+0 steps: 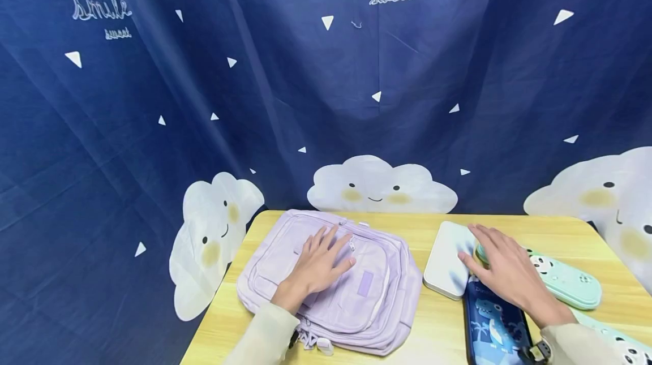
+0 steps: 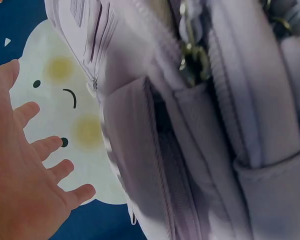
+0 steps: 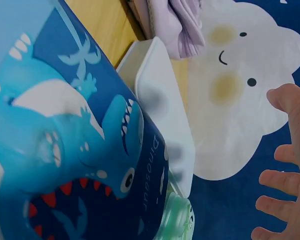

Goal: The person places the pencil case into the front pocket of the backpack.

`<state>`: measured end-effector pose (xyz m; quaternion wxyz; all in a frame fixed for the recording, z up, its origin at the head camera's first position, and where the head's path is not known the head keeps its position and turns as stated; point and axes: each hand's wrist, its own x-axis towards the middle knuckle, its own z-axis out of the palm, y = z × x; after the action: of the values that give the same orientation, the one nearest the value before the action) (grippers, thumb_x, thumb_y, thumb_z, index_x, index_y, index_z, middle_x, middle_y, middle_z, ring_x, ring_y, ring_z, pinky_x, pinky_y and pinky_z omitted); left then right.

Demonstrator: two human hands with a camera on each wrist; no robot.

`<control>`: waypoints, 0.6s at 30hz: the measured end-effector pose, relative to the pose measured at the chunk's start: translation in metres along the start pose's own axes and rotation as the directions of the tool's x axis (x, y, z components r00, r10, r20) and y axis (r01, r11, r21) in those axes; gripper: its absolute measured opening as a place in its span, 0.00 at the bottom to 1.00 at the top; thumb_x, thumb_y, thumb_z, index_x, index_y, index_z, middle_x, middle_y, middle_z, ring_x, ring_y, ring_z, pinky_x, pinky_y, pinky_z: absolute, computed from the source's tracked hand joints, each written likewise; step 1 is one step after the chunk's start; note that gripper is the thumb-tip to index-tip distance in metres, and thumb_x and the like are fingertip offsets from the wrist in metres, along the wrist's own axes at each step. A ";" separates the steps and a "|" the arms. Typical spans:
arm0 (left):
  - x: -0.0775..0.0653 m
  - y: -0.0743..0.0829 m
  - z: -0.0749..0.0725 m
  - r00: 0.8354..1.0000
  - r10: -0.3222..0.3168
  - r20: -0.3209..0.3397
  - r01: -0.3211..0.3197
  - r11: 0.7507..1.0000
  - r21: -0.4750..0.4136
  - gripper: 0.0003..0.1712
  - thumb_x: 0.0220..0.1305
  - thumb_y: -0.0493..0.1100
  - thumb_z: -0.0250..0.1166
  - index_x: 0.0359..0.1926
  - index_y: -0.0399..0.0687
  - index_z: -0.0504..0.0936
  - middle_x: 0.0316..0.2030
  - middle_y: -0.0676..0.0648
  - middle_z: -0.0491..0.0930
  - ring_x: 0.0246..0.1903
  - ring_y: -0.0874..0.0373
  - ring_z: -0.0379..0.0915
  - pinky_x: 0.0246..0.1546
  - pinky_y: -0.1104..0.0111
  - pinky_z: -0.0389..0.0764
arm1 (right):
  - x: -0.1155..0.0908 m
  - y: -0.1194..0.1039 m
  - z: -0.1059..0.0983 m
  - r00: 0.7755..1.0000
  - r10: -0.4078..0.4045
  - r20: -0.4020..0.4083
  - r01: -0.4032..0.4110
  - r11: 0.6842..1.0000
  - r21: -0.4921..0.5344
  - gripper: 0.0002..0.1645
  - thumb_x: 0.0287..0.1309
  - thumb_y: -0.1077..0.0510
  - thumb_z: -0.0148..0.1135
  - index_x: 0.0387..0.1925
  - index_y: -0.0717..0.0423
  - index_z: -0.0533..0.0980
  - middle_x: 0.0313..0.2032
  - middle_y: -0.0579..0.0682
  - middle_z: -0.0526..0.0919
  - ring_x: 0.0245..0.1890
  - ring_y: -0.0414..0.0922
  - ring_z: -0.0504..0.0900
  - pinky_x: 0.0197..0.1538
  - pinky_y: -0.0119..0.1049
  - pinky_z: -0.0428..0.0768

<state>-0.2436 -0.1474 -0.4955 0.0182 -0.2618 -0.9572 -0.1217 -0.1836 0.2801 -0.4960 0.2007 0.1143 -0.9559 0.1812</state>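
Note:
A lilac backpack (image 1: 326,274) lies flat on the table, its zippered front facing up. Over its middle, my left hand (image 1: 321,263) is spread with the fingers apart; in the left wrist view those fingers (image 2: 45,147) hold nothing, beside the bag's zippered side. My right hand (image 1: 509,269) has its fingers extended and overlaps the right edge of a white, flat, rounded case (image 1: 448,260). Below its palm is a dark blue pencil case (image 1: 494,320) with a dinosaur print, lettered "Dinosaur" in the right wrist view. A mint panda pencil case (image 1: 570,280) is partly hidden behind this hand.
A second mint panda case (image 1: 626,348) lies at the table's right front, cut off by the frame. Behind the light wooden table (image 1: 423,342) hangs a navy curtain (image 1: 285,99) with smiling clouds. Both forearms reach in from the front edge.

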 end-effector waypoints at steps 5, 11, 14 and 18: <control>-0.006 0.003 0.002 1.000 0.006 -0.009 -0.006 1.000 -0.010 0.40 0.81 0.70 0.49 0.85 0.63 0.64 0.86 0.40 0.56 0.84 0.30 0.47 0.80 0.30 0.53 | -0.005 -0.004 0.000 1.000 0.013 -0.001 -0.013 1.000 -0.002 0.44 0.69 0.39 0.71 0.75 0.62 0.73 0.70 0.70 0.77 0.68 0.73 0.74 0.67 0.73 0.71; -0.011 0.006 0.003 1.000 0.015 -0.015 -0.015 1.000 -0.017 0.39 0.81 0.69 0.49 0.85 0.63 0.64 0.86 0.39 0.55 0.84 0.29 0.47 0.80 0.29 0.53 | -0.013 -0.008 0.002 1.000 0.029 -0.001 -0.029 1.000 -0.005 0.44 0.68 0.40 0.72 0.74 0.62 0.74 0.69 0.68 0.78 0.67 0.73 0.74 0.65 0.74 0.72; -0.013 0.008 0.004 1.000 0.020 -0.010 -0.020 1.000 -0.022 0.39 0.82 0.70 0.49 0.85 0.63 0.64 0.86 0.39 0.55 0.84 0.29 0.47 0.80 0.29 0.53 | -0.018 -0.009 0.003 0.999 0.042 0.004 -0.042 0.999 -0.005 0.44 0.68 0.40 0.72 0.74 0.62 0.73 0.69 0.68 0.78 0.68 0.73 0.73 0.66 0.74 0.71; -0.016 0.011 0.006 1.000 0.022 -0.004 -0.022 0.999 -0.025 0.39 0.81 0.70 0.48 0.85 0.64 0.64 0.86 0.39 0.55 0.85 0.30 0.46 0.80 0.29 0.52 | -0.023 -0.010 0.004 0.998 0.058 0.002 -0.058 0.998 -0.003 0.44 0.70 0.40 0.71 0.74 0.62 0.73 0.69 0.69 0.78 0.67 0.72 0.73 0.65 0.75 0.70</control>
<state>-0.2244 -0.1449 -0.5002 0.0180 -0.2722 -0.9527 -0.1341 -0.1612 0.2734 -0.5061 0.1944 0.0861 -0.9594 0.1854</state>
